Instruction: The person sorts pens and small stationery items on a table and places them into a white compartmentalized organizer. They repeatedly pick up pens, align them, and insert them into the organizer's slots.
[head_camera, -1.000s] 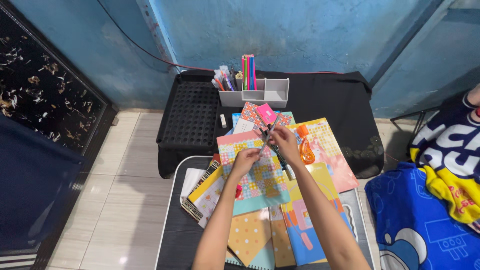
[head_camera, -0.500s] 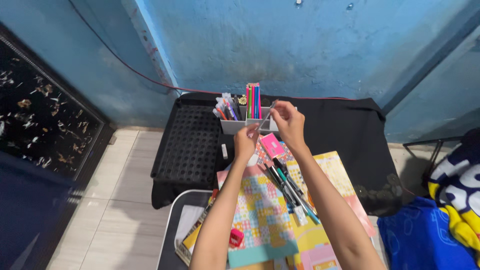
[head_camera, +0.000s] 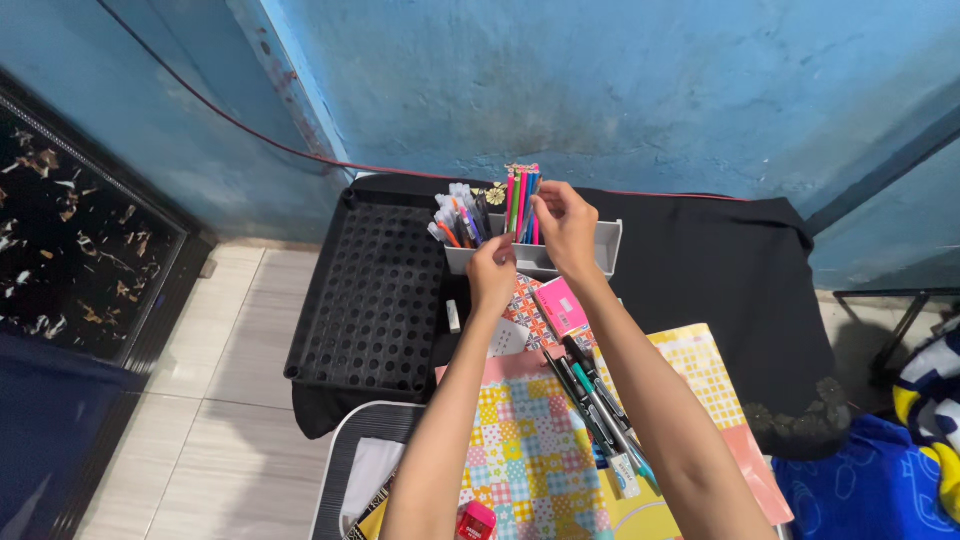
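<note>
My right hand (head_camera: 566, 228) is over the grey desk organiser (head_camera: 604, 252). Its fingertips pinch a thin grey pen beside the upright bundle of coloured pens (head_camera: 521, 198) in the middle compartment. My left hand (head_camera: 492, 270) is just below it, at the organiser's front wall, with its fingers curled. Whether it also grips the pen is hidden. More pens and markers (head_camera: 455, 215) fill the left compartment. Both forearms reach up from the bottom edge, over a patchwork notebook (head_camera: 520, 450).
A black perforated tray (head_camera: 368, 290) lies left of the organiser on a black-draped table (head_camera: 720, 290). A pink sticky pad (head_camera: 562, 305), a row of loose pens (head_camera: 592, 405), a small white eraser (head_camera: 453, 316) and a red sharpener (head_camera: 476, 520) lie nearby. A blue blanket (head_camera: 880, 490) is at the lower right.
Both hands carried the grey pen up from the notebooks to the organiser. The right hand now has it at the coloured pens, and the view has shifted towards the wall.
</note>
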